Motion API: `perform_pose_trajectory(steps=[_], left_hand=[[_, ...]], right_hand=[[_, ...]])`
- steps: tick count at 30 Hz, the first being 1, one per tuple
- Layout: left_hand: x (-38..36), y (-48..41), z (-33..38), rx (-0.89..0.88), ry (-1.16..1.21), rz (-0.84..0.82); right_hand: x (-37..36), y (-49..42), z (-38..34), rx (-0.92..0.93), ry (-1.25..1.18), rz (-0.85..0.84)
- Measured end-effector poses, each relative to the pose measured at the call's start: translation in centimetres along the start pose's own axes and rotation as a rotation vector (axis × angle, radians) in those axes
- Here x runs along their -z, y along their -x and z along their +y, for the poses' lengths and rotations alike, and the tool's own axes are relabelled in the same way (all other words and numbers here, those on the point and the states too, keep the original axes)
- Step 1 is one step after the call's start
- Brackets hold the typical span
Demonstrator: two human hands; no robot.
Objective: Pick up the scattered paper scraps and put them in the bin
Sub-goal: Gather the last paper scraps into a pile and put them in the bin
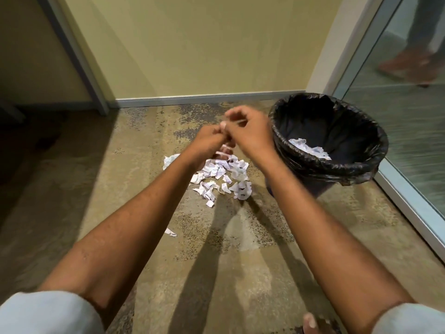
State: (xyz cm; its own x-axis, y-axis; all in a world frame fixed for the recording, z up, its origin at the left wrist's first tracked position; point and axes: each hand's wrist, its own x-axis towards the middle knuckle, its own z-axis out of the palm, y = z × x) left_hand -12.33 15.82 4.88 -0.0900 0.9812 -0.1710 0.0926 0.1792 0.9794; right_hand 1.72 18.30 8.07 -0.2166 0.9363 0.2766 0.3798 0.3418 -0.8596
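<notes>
A pile of white paper scraps [224, 179] lies on the carpet just left of the bin [375, 150], which has a black liner and holds some scraps [308, 148] inside. My left hand [208, 143] hovers over the pile with its fingers curled round a few scraps. My right hand [248, 128] meets it from the right, its curled fingers pinching at the same scraps; both hands are blurred. One stray scrap [171, 232] lies nearer to me on the left.
A yellow wall with a metal skirting [207, 98] closes the far side. A glass partition [409, 131] runs along the right behind the bin, with a person's feet beyond it. My toe [310, 321] shows at the bottom edge.
</notes>
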Motion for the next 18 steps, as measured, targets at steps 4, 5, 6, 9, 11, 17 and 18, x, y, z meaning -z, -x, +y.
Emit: perform_pose_trajectory(steps=[4,5,6,9,11,17,18], left_hand=[[3.0,1.7,-4.9,0.207,-0.190,0.017],[3.9,2.2,-6.3,0.251,-0.254,0.004],[4.8,2.6,-7.6,0.284,-0.341,-0.014],[7.2,4.2,-11.2,0.347,-0.672,-0.090],[8.3,5.6,-13.0,0.380,-0.877,-0.167],[9.7,9.3,-17.2,0.415,-1.285,-0.330],[9.7,9.7,-17.8,0.396,-1.315,-0.320]], right_hand=[[-4.4,1.5,4.4,-0.098,0.119,-0.229],[-5.2,1.8,5.8,-0.115,0.169,-0.271],[-5.8,2.3,7.2,-0.122,0.230,-0.313],[-6.9,3.8,11.0,-0.119,0.398,-0.420],[-7.2,4.8,13.3,-0.129,0.464,-0.466],[-7.5,7.0,17.8,-0.196,0.680,-0.377],[-7.4,7.0,18.2,-0.206,0.689,-0.373]])
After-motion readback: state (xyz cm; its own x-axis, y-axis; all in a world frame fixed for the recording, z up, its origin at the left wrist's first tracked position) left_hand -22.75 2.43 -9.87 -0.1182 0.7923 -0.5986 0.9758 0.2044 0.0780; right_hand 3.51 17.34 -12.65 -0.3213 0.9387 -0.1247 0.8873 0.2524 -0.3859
